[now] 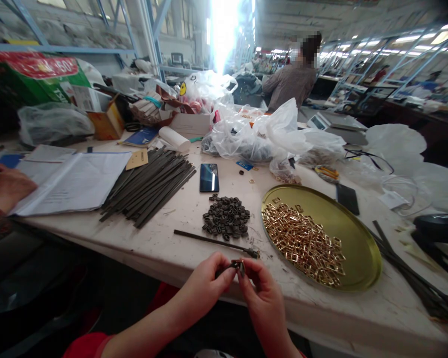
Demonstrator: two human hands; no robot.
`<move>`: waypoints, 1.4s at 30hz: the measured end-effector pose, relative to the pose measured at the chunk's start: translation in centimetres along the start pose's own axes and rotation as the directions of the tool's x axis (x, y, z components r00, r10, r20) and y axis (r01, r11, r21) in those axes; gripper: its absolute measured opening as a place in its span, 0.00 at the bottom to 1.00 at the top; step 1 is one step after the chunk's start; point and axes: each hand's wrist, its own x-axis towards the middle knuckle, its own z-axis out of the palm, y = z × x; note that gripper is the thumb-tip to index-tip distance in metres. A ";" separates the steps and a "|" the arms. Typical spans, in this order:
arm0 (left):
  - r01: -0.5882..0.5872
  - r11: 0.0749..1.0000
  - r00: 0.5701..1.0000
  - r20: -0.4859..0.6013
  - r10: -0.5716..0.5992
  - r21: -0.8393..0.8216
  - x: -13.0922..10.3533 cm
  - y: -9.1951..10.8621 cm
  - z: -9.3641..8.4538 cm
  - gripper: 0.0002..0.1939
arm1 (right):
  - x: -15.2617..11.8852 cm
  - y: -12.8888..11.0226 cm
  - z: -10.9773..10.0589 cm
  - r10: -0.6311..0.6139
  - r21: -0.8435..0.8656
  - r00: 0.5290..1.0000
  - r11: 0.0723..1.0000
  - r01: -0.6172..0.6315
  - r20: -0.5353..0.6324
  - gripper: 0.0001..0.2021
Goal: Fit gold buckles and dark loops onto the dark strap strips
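Note:
My left hand (pixel 205 284) and my right hand (pixel 260 289) meet at the table's front edge, both pinching a small dark metal piece (pixel 238 265) between fingertips. Just beyond them a thin dark rod (pixel 212 240) lies on the white table (pixel 171 233). Behind the rod sits a pile of small dark rings (pixel 227 217). To the right a round gold tray (pixel 354 233) holds several gold square buckles (pixel 304 241).
A bundle of dark strips (pixel 149 185) and an open paper notebook (pixel 74 181) lie at the left, where another person's hand (pixel 3 186) rests. A phone (pixel 209 177) lies mid-table. Plastic bags (pixel 265 134) and boxes crowd the back. A person (pixel 294 79) stands beyond.

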 end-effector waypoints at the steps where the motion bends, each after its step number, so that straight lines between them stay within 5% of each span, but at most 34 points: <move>1: -0.008 1.000 1.000 0.005 0.008 -0.007 -0.1 -0.1 0.1 0.13 | 0.0 0.0 -0.1 -0.060 -0.050 0.998 0.997 0.059 -0.007 0.08; 7: -0.030 0.993 0.994 0.098 0.041 -0.114 -0.3 -0.1 -0.1 0.21 | 0.1 -0.3 -0.3 -0.330 -0.265 0.943 0.907 0.326 0.028 0.12; 12: -0.021 1.000 0.998 -0.057 0.022 0.021 -0.5 0.0 0.1 0.14 | 0.1 -0.3 -0.3 -0.365 -0.362 0.929 0.860 0.361 0.059 0.12; 16: -0.093 0.996 0.994 0.054 0.092 0.013 -0.4 0.4 0.0 0.09 | 0.2 -0.2 -0.3 -0.363 -0.398 0.928 0.841 0.367 0.088 0.13; 19: -0.073 0.996 0.988 0.136 0.079 -0.051 -0.2 0.5 -0.4 0.08 | 0.3 -0.3 -0.3 -0.299 -0.347 0.948 0.882 0.319 0.111 0.14; 24: -0.025 1.000 0.992 0.123 0.024 0.005 -0.4 0.6 -0.9 0.08 | 0.3 -0.9 -0.1 -0.073 -0.186 0.992 0.978 0.091 0.099 0.10; 28: 0.024 0.999 0.992 0.127 -0.020 -0.035 -0.7 0.6 -1.1 0.09 | 0.1 -1.3 -0.3 0.095 -0.088 0.982 0.993 -0.081 0.163 0.06; 36: 0.040 0.989 0.974 0.228 -0.007 -0.142 -0.7 0.5 -1.0 0.12 | 0.1 -0.9 -0.8 0.202 0.145 0.959 0.962 -0.233 0.201 0.09; 42: -0.012 0.998 0.984 0.175 0.024 -0.068 -0.3 0.1 -0.9 0.16 | -0.2 -1.4 -0.6 0.082 0.025 0.973 0.996 -0.089 0.214 0.11</move>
